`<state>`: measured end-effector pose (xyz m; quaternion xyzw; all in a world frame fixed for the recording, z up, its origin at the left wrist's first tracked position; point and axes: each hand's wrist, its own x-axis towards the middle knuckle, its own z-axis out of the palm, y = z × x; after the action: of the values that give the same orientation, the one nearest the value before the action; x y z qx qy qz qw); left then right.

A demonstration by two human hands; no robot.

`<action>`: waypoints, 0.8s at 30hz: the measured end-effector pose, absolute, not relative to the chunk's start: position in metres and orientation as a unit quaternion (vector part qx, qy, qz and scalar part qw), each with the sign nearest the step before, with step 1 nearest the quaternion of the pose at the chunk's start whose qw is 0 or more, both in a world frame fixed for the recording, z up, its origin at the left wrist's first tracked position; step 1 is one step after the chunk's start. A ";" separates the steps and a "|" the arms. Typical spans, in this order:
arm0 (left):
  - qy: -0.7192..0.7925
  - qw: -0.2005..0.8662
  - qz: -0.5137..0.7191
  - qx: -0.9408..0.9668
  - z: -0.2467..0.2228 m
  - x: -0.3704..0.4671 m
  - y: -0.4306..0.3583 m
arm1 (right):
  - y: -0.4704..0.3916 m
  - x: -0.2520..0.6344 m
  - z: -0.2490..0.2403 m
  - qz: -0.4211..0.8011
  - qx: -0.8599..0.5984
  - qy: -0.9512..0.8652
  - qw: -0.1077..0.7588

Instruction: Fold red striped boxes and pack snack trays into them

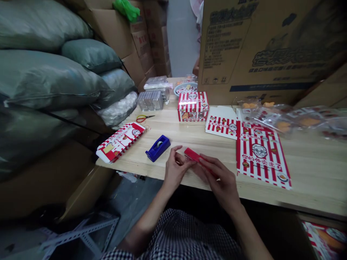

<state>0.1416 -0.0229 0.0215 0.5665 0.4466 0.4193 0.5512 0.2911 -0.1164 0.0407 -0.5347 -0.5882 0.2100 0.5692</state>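
Observation:
Near the table's front edge, both hands are on a narrow red strip-like piece, with what looks like clear film hanging below it. My right hand grips its right part between thumb and fingers. The thumb and fingers of my left hand are closed at its near left side, the index finger raised. Left of my left hand sits a blue tape dispenser. Beyond the hands stands an assembled red-and-white striped box. Flat striped cartons lie to the right.
A stack of flat cartons and scissors lie on the table's left. Clear plastic cases and a round bowl stand behind. Bagged food-shaped pieces lie right, below a large cardboard box. Stuffed sacks line the left.

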 end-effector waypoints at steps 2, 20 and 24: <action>0.435 0.454 0.421 0.654 0.016 0.137 -0.008 | -0.115 0.298 0.042 0.245 -0.525 -0.582 0.570; -0.171 0.178 0.332 0.911 0.039 0.220 -0.115 | -0.299 0.341 0.053 0.387 -0.527 -0.090 0.751; -0.106 0.205 0.368 0.901 0.038 0.241 -0.114 | -0.398 0.397 0.047 0.214 -0.624 0.035 0.751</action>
<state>0.2410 -0.1140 0.0382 0.9006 -0.1055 0.3684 0.2052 0.3975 -0.3979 0.0472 -0.6244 0.0347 0.2136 0.7506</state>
